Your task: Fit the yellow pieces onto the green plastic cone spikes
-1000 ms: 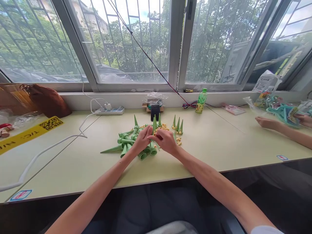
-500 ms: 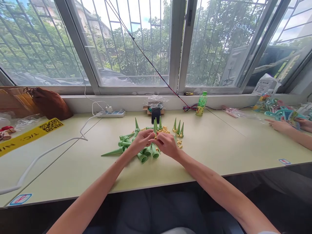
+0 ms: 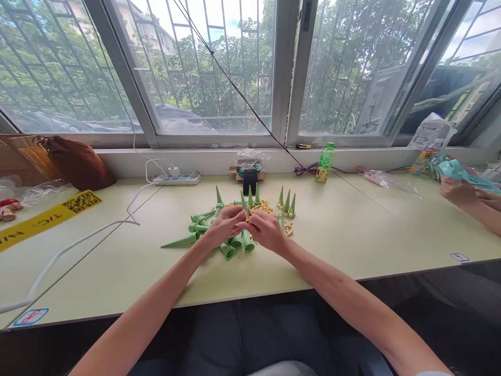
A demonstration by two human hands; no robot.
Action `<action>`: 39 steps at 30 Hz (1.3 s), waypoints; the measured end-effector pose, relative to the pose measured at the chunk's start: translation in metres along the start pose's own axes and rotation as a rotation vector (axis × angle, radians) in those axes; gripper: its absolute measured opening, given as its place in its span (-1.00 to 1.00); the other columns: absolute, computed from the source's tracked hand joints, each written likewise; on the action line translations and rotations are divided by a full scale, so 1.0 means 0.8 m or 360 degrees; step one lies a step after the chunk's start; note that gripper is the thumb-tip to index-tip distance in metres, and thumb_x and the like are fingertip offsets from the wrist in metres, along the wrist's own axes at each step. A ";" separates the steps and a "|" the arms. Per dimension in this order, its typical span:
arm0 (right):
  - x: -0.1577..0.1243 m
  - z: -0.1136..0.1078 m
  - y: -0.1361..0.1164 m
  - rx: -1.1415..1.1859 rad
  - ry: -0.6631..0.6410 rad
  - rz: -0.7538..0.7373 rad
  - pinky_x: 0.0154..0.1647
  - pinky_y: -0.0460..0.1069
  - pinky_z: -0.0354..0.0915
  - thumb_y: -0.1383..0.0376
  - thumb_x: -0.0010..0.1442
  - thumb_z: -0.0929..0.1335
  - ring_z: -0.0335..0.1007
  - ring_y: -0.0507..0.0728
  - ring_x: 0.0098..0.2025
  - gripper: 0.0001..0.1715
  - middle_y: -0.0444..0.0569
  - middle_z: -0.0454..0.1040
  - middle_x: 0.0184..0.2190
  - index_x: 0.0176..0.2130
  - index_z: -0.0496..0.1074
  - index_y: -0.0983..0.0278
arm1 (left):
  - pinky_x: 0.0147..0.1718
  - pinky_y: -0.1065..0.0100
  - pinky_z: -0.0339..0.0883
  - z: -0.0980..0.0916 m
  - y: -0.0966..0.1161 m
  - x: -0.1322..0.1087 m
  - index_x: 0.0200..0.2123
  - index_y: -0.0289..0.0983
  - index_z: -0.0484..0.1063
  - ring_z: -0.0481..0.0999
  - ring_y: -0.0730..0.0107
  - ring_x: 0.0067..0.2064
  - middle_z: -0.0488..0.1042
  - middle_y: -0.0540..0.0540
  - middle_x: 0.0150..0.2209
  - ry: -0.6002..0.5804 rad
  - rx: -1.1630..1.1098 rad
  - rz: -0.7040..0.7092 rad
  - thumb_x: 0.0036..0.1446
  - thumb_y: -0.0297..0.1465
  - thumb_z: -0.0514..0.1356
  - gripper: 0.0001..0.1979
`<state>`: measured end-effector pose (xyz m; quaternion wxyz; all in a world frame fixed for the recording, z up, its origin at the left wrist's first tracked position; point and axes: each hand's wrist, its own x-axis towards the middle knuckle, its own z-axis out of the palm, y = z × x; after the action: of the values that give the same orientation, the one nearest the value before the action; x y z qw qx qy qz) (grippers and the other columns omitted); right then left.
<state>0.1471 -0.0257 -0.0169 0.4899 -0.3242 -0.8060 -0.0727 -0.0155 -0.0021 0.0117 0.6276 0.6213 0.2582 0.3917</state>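
Clamping a green spike (image 3: 244, 203) between left hand (image 3: 224, 227) and right hand (image 3: 269, 228), close together over the tabletop (image 3: 352, 230), with upright spikes (image 3: 287, 202) at two o'clock — perhaps at risk of losing the yellow fitting (image 3: 247, 220) through an off-centre squeeze.

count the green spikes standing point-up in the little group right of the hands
3: the left spike, middle spike and right spike, close together on the table just beyond the right hand. That hand may hide more.
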 end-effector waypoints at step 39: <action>0.020 -0.039 0.092 -0.0038 -0.0299 0.0200 -0.51 -0.09 -0.03 0.11 0.35 0.18 -0.03 -0.02 -0.59 -0.52 -0.19 0.16 -0.66 -0.55 0.15 0.25 | -0.78 0.53 -0.04 -0.025 0.006 0.045 -0.47 -0.29 0.32 0.12 0.65 -0.73 0.20 0.12 -0.67 0.0533 0.0751 0.0363 0.03 -0.11 0.27 -0.64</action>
<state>0.2087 0.0253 -0.0024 0.4120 -0.3852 -0.8255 -0.0207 -0.0126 0.0380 0.0203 0.3668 0.7016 0.3704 0.4858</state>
